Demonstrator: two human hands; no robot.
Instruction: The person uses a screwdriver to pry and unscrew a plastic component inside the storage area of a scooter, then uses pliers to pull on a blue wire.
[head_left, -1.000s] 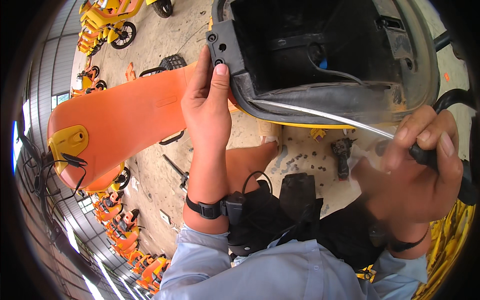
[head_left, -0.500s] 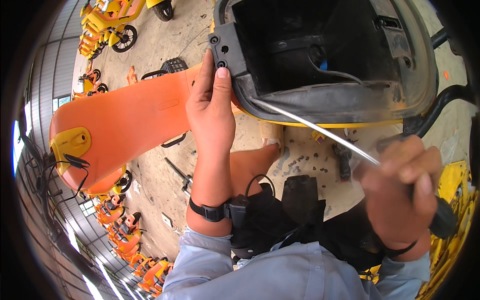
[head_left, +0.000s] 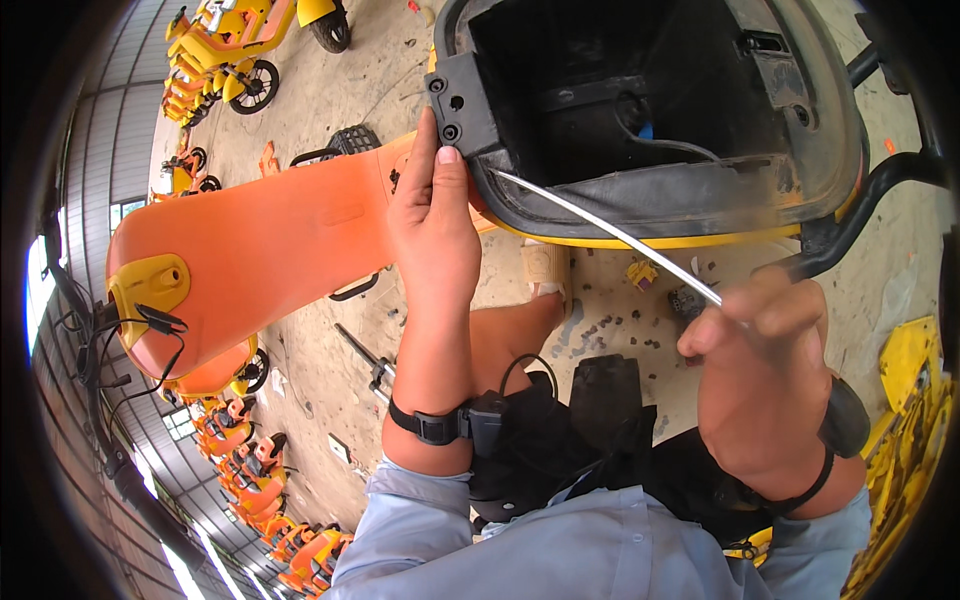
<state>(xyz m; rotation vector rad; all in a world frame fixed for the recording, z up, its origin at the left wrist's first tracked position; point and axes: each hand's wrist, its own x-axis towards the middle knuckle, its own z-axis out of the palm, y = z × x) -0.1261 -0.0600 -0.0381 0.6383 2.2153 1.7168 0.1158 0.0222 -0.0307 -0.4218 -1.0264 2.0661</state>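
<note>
My left hand (head_left: pixel 440 225) is raised, thumb and forefinger stretched out against the lower left edge of a black hinge bracket (head_left: pixel 465 105). Its other fingers are mostly hidden. The bracket sits on the corner of a scooter's black open storage box (head_left: pixel 650 205), above a yellow edge. To the right, my right hand (head_left: pixel 765 320) is closed round the end of a long thin metal rod (head_left: pixel 620 237); any handle is hidden by the fingers, slightly blurred. The rod slants up to the left, and its tip meets the box rim just below the bracket.
An orange scooter body (head_left: pixel 270 225) stretches left to a yellow cap and loose cables. A black tube frame (head_left: pixel 880 205) curves at right. Yellow panels (head_left: pixel 910 390) are piled at lower right. Rows of parked scooters (head_left: pixel 250 460) stand at left. Small debris lies on the floor.
My right hand has moved slightly left and up along with the rod, and the rod's tip has shifted a little left. My left hand stays at the bracket, its thumb slightly lower.
</note>
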